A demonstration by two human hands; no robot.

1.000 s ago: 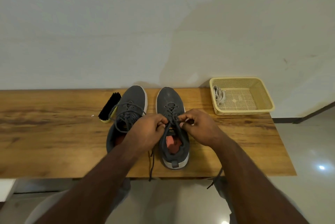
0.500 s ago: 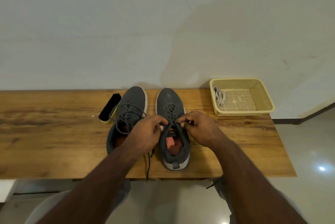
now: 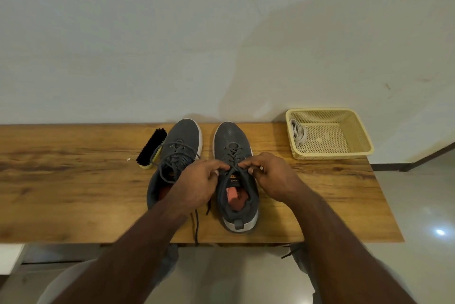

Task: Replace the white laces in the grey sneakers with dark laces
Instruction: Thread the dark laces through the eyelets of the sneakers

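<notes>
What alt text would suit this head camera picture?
Two hands, left hand and right hand, pinch dark laces on the right grey sneaker; beside it sit the other sneaker, a brush and a basket.

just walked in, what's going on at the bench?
A person is relacing a pair of grey sneakers on a wooden table. Both hands, left hand and right hand, pinch the dark lace at the top eyelets of the right sneaker. The left sneaker already carries a dark lace, untied. White laces lie in the yellow basket; a shoe brush lies beside the left sneaker.
</notes>
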